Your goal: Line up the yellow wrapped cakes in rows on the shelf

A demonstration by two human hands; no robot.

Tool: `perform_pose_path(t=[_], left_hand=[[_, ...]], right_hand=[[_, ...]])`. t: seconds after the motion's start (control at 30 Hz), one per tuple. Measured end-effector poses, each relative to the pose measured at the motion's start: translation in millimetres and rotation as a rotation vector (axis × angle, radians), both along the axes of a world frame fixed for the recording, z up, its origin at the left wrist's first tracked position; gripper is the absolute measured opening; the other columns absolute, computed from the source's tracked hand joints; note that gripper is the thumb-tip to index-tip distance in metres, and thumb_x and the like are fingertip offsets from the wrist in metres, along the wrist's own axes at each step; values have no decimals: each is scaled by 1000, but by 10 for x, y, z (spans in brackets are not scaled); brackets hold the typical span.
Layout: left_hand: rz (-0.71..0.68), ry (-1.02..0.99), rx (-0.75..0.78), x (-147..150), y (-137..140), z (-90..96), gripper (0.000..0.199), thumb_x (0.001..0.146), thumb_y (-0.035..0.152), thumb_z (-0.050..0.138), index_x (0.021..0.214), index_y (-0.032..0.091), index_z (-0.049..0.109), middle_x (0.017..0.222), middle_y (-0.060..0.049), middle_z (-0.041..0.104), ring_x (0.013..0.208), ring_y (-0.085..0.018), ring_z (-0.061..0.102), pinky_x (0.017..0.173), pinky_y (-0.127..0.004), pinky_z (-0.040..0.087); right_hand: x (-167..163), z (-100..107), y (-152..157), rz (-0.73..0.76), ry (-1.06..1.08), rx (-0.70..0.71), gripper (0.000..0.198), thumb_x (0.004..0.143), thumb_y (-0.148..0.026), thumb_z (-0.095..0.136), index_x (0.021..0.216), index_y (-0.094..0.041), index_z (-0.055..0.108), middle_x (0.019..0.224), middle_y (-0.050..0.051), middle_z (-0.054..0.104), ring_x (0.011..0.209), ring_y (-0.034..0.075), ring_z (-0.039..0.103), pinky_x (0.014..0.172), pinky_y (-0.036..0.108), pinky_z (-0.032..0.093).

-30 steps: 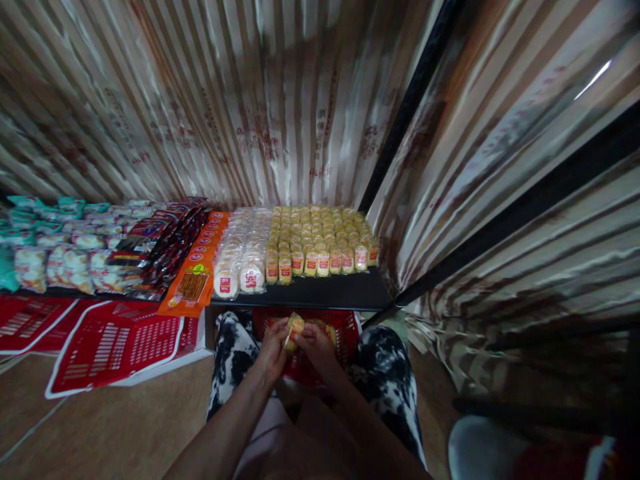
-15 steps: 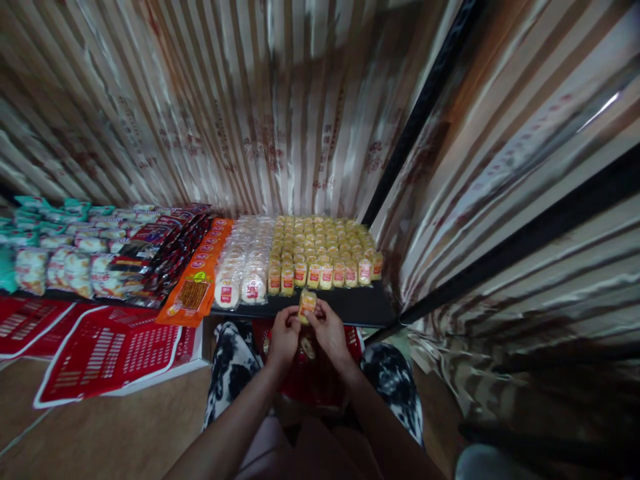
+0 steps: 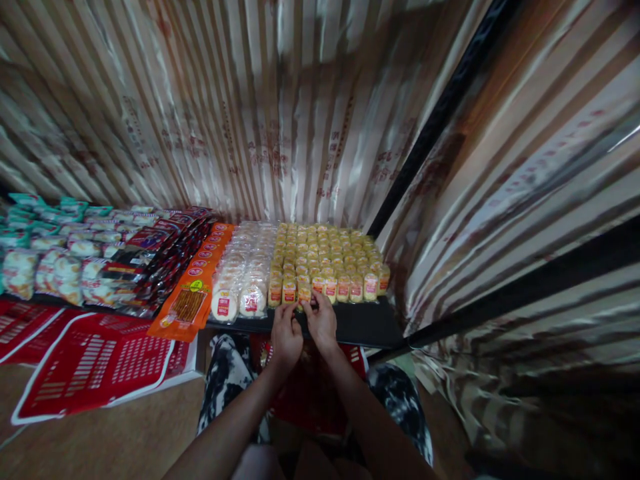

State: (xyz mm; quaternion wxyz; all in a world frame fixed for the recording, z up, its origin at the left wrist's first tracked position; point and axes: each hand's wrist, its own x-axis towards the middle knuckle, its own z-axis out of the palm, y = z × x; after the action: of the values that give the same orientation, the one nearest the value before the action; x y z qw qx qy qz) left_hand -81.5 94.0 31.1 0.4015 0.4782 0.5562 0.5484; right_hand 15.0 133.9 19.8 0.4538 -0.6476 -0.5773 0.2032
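Observation:
At the front edge of the black shelf (image 3: 373, 327), my left hand (image 3: 287, 337) and my right hand (image 3: 323, 323) come together on a small yellow wrapped snack cake (image 3: 304, 292). Fingers of both hands pinch its lower end from either side. It stands upright against the front of the rows of similar yellow snack cakes (image 3: 330, 253), which have red and white labels. To their left lie round white wrapped crackers (image 3: 253, 300) in clear film. My fingertips partly hide the held pack.
Left along the shelf are an orange snack bag (image 3: 187, 307), dark red packets (image 3: 145, 247), and white and green packs (image 3: 65, 273). A red basket (image 3: 110, 360) stands below left, another red basket (image 3: 310, 400) between my knees. Black posts (image 3: 415, 147) and striped sheeting (image 3: 300, 100) enclose the shelf.
Both hands have moved forward from above my lap to the shelf, carrying the yellow snack cake to the front row. The view has shifted slightly.

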Motion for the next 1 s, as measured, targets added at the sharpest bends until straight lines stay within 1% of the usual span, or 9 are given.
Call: perform_pose_path(t=[0.1, 0.2, 0.27, 0.37, 0.43, 0.53, 0.73, 0.87, 1.0], left_hand=[[3, 41, -19, -42, 35, -54, 45, 63, 2, 51, 102, 22, 63, 104, -7, 52, 99, -22, 50, 98, -33, 35], [-8, 117, 8, -73, 50, -113, 45, 66, 4, 49, 107, 20, 61, 102, -8, 52, 91, -21, 53, 91, -32, 39], [-26, 155, 44, -91, 50, -145, 45, 68, 5, 47, 108, 20, 60, 101, -8, 52, 89, -21, 53, 89, -31, 40], [-65, 170, 76, -116, 46, -170, 44, 70, 6, 46, 109, 20, 60, 102, -9, 53, 91, -21, 53, 90, -31, 39], [-83, 153, 71, -126, 46, -167, 44, 70, 7, 46, 110, 21, 60, 104, -8, 53, 92, -21, 52, 92, -32, 38], [-74, 99, 21, -127, 59, -135, 44, 70, 9, 49, 110, 23, 60, 105, -8, 54, 91, -21, 52, 93, -32, 37], [-11, 80, -22, -101, 107, -78, 41, 68, 7, 50, 104, 23, 63, 107, -8, 55, 106, -23, 48, 100, -33, 31], [-30, -11, -50, -105, 104, -84, 39, 65, 6, 51, 97, 23, 65, 104, -6, 57, 99, -22, 50, 99, -32, 33], [-68, -27, 13, -152, 21, -90, 37, 66, 5, 48, 94, 22, 65, 99, -6, 57, 91, -20, 52, 92, -30, 38]], right_hand=[[-30, -21, 25, -1, -12, 15, 36, 79, -35, 47, 108, -16, 55, 95, 9, 57, 79, 19, 55, 69, 33, 49], [-62, -55, 5, -13, 19, 39, 38, 79, -34, 47, 112, -15, 50, 98, 11, 56, 86, 20, 54, 67, 32, 50], [-79, -75, -29, -13, 41, 66, 36, 79, -33, 47, 111, -15, 48, 102, 11, 54, 89, 20, 53, 67, 31, 50], [-92, -84, -76, -11, 67, 110, 30, 81, -31, 46, 106, -15, 48, 104, 12, 52, 90, 19, 52, 69, 30, 51], [-95, -76, -86, -9, 67, 124, 26, 81, -31, 45, 102, -17, 48, 102, 10, 51, 89, 18, 52, 68, 29, 51], [-99, -64, -66, 3, 27, 111, 20, 82, -31, 44, 96, -18, 50, 97, 9, 50, 86, 17, 52, 67, 29, 51], [-109, -75, -12, -5, -32, 62, 22, 82, -34, 43, 95, -18, 51, 95, 8, 49, 84, 17, 52, 62, 27, 51], [-118, -69, -15, -20, -30, 72, 23, 83, -36, 43, 96, -18, 51, 96, 8, 49, 86, 17, 51, 64, 27, 51], [-124, -59, -93, -77, 20, 143, 28, 82, -36, 44, 101, -17, 50, 100, 10, 51, 87, 17, 52, 65, 27, 49]])
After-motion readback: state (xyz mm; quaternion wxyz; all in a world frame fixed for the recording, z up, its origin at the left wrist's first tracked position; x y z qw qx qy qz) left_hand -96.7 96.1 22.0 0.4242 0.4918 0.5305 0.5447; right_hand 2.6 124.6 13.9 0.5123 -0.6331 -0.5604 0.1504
